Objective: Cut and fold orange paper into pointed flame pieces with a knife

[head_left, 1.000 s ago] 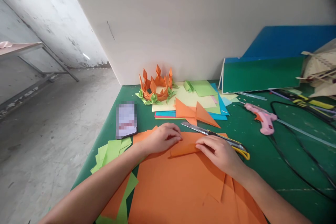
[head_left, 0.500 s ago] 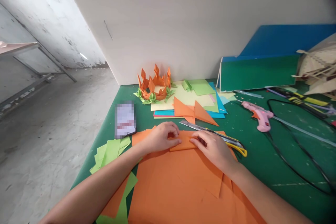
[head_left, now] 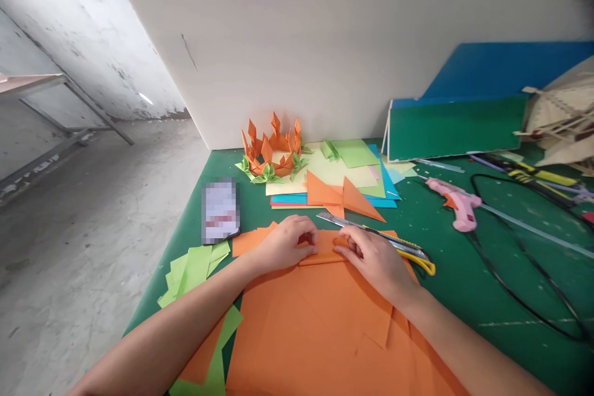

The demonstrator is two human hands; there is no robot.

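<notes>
A small folded piece of orange paper (head_left: pixel 325 255) lies on top of large orange sheets (head_left: pixel 310 328). My left hand (head_left: pixel 290 241) pinches its left end between thumb and curled fingers. At its right end, my right hand (head_left: pixel 369 253) holds the paper with thumb and forefinger. Just beyond my right hand lies a yellow-and-black utility knife (head_left: pixel 394 240), its blade pointing left; yellow scissor handles (head_left: pixel 420 263) show beside it. Folded orange triangles (head_left: pixel 362 201) rest behind the knife.
An orange paper crown with green leaves (head_left: pixel 273 154) stands at the back. A phone (head_left: pixel 220 211) and green paper pieces (head_left: pixel 195 269) are on the left. On the right lie a pink glue gun (head_left: pixel 457 201), its black cord (head_left: pixel 510 278) and pliers (head_left: pixel 533 176). A green board (head_left: pixel 457 130) leans behind.
My right thumb and forefinger have shifted slightly at the right end of the folded paper, which lifts a little there. My left hand stays almost still.
</notes>
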